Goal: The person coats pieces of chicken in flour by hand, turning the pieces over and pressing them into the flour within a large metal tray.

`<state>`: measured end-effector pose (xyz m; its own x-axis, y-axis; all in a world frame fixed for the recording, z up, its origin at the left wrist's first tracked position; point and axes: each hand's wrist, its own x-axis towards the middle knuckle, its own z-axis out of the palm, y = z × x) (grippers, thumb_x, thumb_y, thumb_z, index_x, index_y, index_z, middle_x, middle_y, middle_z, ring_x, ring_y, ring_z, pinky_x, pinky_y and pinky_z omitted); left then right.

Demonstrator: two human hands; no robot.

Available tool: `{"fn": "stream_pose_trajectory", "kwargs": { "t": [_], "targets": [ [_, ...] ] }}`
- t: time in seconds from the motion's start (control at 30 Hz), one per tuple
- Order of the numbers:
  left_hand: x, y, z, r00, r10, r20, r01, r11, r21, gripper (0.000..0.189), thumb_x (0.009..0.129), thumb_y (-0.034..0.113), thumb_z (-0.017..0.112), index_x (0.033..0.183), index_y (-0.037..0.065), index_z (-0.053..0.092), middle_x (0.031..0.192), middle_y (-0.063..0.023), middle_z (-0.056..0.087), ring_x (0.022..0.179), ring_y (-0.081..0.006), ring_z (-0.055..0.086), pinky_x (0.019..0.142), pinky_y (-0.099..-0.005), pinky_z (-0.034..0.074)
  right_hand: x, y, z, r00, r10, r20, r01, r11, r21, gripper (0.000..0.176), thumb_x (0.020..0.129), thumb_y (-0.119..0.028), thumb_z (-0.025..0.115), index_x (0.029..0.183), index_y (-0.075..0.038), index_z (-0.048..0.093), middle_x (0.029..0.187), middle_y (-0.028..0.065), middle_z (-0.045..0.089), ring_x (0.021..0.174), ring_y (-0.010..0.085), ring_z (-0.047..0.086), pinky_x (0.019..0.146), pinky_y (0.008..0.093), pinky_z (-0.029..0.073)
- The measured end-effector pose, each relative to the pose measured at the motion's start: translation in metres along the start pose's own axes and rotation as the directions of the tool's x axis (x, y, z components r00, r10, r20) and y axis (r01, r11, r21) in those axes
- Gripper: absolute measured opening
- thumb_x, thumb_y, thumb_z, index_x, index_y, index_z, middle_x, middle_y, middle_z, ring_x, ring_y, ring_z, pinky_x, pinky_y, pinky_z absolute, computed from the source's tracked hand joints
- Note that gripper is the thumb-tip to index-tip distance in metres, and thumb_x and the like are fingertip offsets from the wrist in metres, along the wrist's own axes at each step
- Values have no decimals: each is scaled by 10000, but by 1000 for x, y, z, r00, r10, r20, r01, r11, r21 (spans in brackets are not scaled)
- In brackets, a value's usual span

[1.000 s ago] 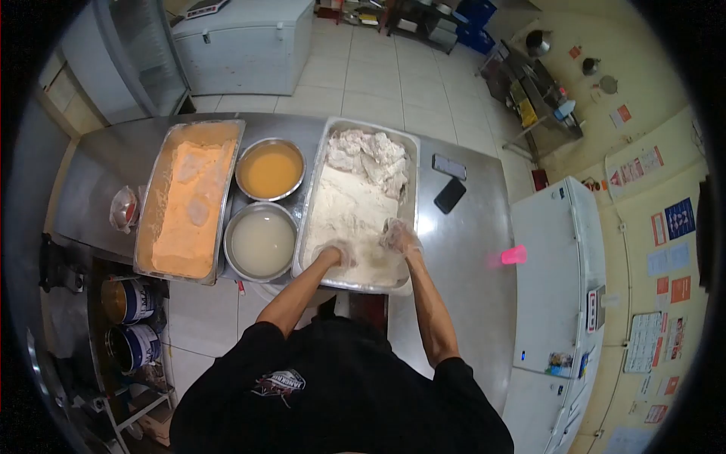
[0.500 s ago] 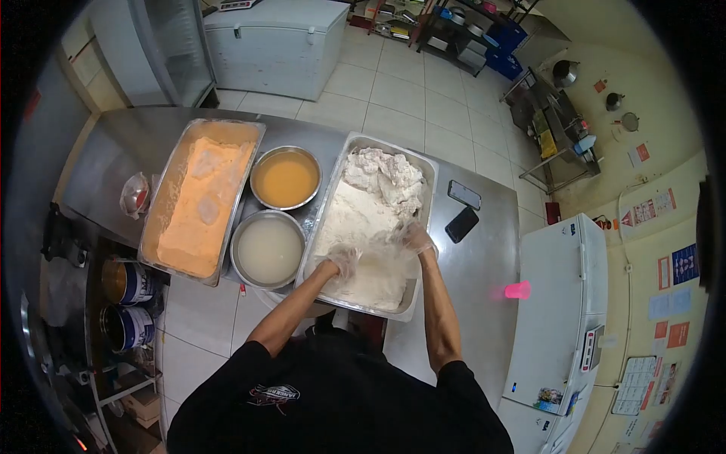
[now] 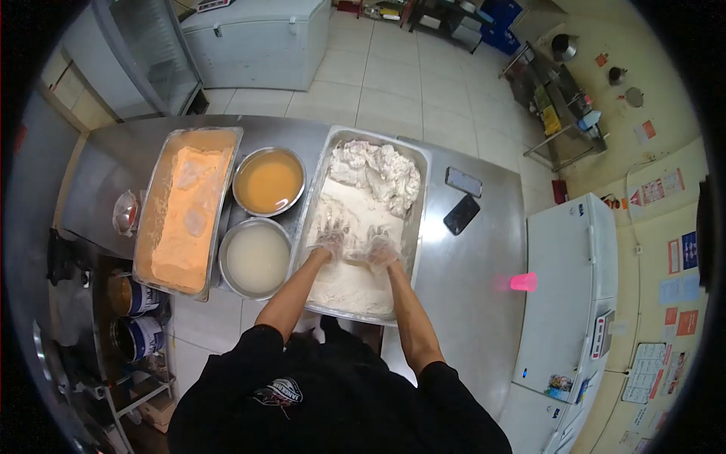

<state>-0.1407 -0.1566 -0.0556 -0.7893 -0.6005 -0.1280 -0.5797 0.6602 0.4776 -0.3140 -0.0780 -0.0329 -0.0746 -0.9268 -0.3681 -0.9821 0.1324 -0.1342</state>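
Observation:
Both my hands wear clear plastic gloves and work in white flour (image 3: 355, 204) inside a deep metal tray (image 3: 423, 227). My left hand (image 3: 330, 237) lies on the flour left of the middle, fingers spread and pointing away from me. Beside it, my right hand (image 3: 381, 250) rests on the flour with its fingers stretched forward, partly sunk in or dusted over. Neither hand holds anything that I can make out. At the tray's far end, beyond my fingertips, sits a heap of flour-coated pieces (image 3: 378, 172).
Left of the tray stand a bowl of orange-yellow liquid (image 3: 268, 181) and a bowl of cloudy whitish liquid (image 3: 255, 259). Farther left is a tray of orange powder (image 3: 162, 181). Two phones (image 3: 461, 215) lie to the right, with a pink cup (image 3: 523, 282) near the table's edge.
My right hand has moved left and nearer me, away from the coated pieces. My left hand has reached forward, its fingers now spread on the flour. The camera view has shifted slightly.

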Motion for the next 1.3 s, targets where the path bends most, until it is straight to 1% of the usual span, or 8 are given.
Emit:
{"fn": "stream_pose_trajectory", "kwargs": {
  "t": [0.07,0.43,0.63,0.73,0.83,1.03,1.2,1.3],
  "targets": [
    [2,-14,37,932,44,359,-225,848,480,436,642,198,389,1036,24,322,1094,-152,296,1040,-246,241,868,-331,179,-10,-15,64,949,-135,-284,99,986,-136,349,622,-294,421,899,-82,453,898,96,461,831,211,439,725,288,342],
    [-92,-64,127,980,72,185,-41,985,-166,322,712,237,320,924,27,441,979,-138,416,895,-244,395,779,-305,293,-79,-42,21,938,73,338,-142,973,184,343,669,-219,406,940,-10,413,864,146,479,843,207,433,722,297,337],
    [-73,-26,64,917,-68,392,395,277,-876,347,712,283,376,908,7,449,929,-120,455,873,-208,414,750,-284,314,-85,-34,57,968,80,239,-252,305,918,379,739,-238,293,1035,-5,329,970,119,435,884,178,412,774,243,297],
    [-69,-21,57,712,-546,441,675,360,-644,304,682,293,410,823,41,504,803,-70,498,708,-150,449,623,-268,357,-74,-45,54,953,181,242,-301,530,793,371,739,-223,274,1036,-8,329,1005,108,409,878,187,413,783,242,296],
    [-71,-50,81,723,-256,642,554,-340,-760,268,682,288,407,775,68,530,773,-92,510,682,-158,468,582,-296,369,-75,-30,78,974,79,212,-206,698,686,373,728,-245,287,997,3,358,983,130,413,882,210,406,791,255,291],
    [-92,-4,24,949,-163,270,250,910,-330,215,643,199,386,673,48,536,739,-109,528,675,-206,489,652,-318,361,-117,-50,-12,975,-47,216,-5,973,233,427,665,-336,388,860,42,424,790,141,470,748,239,448,663,298,351],
    [-94,27,5,943,129,307,-254,876,410,123,639,134,393,668,66,491,721,-50,519,683,-166,469,653,-287,372,-110,-61,12,987,-149,63,150,989,-6,213,660,-220,385,591,-75,526,609,57,500,633,182,470,576,284,369],
    [-101,2,2,940,-128,316,272,840,-470,204,681,192,399,816,51,457,825,-91,483,766,-170,442,694,-285,338,-90,-33,58,913,-390,119,404,906,-127,258,695,-235,370,773,-16,481,684,94,500,746,213,451,673,306,345]
  ]
}}
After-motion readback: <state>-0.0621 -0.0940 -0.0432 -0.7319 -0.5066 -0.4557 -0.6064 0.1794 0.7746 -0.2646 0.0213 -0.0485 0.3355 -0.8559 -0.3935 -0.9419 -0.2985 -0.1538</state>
